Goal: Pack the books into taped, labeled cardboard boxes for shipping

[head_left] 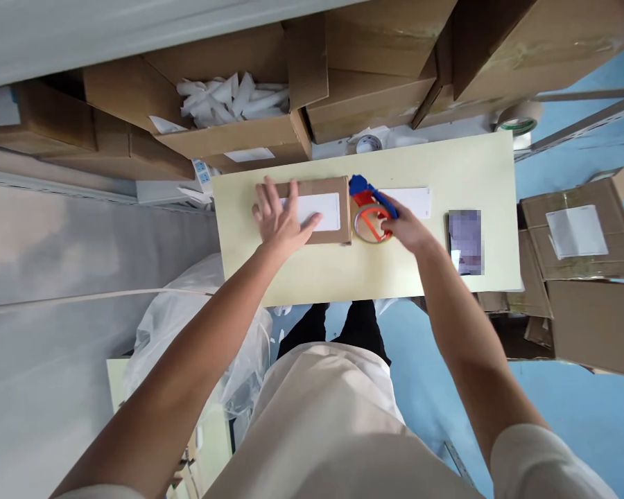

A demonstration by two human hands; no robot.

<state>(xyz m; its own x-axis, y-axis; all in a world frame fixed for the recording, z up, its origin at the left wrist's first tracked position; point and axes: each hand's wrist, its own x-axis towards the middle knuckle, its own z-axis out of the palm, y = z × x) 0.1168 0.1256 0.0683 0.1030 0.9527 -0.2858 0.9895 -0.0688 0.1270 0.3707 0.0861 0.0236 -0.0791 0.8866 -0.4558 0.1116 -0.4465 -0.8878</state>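
A small cardboard box [319, 237] with a white label [325, 211] on its top lies on the pale yellow table [312, 274]. My left hand [281, 216] rests flat on the box, fingers spread over its left part and the label's edge. In my right hand [406, 227] is a blue and red tape dispenser [361, 187] with a roll of tape on its orange hub. The dispenser is just beyond the box's right end; whether they touch, I cannot tell. Behind it lies a white paper sheet [413, 201], partly covered by the dispenser and my hand.
On the table's right side lies a flat object with a blurred surface [465, 242]. Large cartons line the back, one open with white rolled pieces [234, 97] inside. Tape rolls [369, 143] sit behind the table. Stacked boxes [587, 232] stand right; clear plastic [159, 326] hangs left.
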